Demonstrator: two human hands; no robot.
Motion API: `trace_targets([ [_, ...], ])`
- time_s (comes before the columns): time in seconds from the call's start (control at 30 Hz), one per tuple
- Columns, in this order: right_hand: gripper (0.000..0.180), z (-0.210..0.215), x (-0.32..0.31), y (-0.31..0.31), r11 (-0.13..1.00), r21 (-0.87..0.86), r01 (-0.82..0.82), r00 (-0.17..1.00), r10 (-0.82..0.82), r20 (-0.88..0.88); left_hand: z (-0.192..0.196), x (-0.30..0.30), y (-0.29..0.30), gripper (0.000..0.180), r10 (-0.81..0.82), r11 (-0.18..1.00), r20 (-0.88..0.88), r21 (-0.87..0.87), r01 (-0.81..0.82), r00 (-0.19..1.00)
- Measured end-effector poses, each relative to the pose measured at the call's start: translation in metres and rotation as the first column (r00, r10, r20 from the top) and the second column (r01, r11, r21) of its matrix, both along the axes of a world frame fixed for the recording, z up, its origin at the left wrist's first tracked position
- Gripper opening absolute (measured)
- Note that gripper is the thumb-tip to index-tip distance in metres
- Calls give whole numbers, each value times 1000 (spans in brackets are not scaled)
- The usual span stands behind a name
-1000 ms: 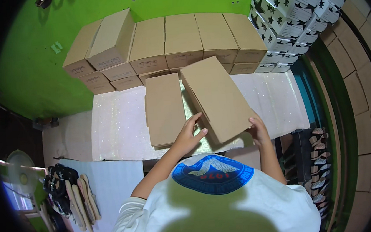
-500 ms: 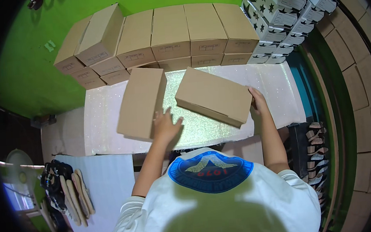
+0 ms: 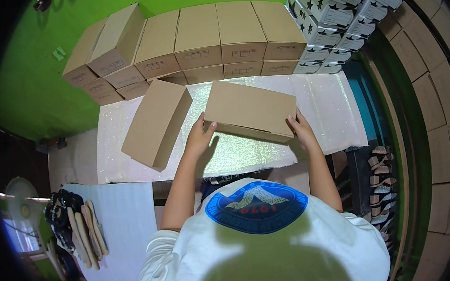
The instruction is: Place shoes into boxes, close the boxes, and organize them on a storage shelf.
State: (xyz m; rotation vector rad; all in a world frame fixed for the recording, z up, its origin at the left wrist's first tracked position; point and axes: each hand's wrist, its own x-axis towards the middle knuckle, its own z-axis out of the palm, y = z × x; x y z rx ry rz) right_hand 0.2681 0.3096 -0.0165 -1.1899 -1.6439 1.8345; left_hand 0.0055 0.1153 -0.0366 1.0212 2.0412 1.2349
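I hold a plain brown cardboard box [image 3: 250,109] crosswise over the glittery white table [image 3: 329,116]. My left hand [image 3: 199,137] grips its near left corner and my right hand [image 3: 302,129] its near right corner. A second brown box [image 3: 156,123] lies at an angle on the table just to the left, apart from my left hand.
A row of stacked brown boxes [image 3: 201,39] lines the green wall behind the table. White boxes with black stars [image 3: 341,10] are piled at the back right. Sandals [image 3: 76,231] lie on a white sheet at lower left, more footwear [image 3: 382,186] at right.
The box in my hands has swung from lengthwise to crosswise and come down toward the table. My left hand left the second box, which now lies on the table to the left.
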Motion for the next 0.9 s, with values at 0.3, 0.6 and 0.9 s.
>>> trace_targets([
  [0.3, 68, -16, 1, -16, 969, 176, -170, 985, 165, 43, 35, 50, -83, 60, 82, 993, -160, -75, -95, 984],
  [0.6, 77, 32, -9, -3, 997, -70, -21, 983, 8, -183, 73, 26, -51, 53, 279, 949, -17, 159, -273, 960],
  [0.9, 62, 13, -63, -7, 845, 522, -117, 982, 18, 191, 30, -3, 1, 62, 109, 979, -597, -75, -191, 794],
])
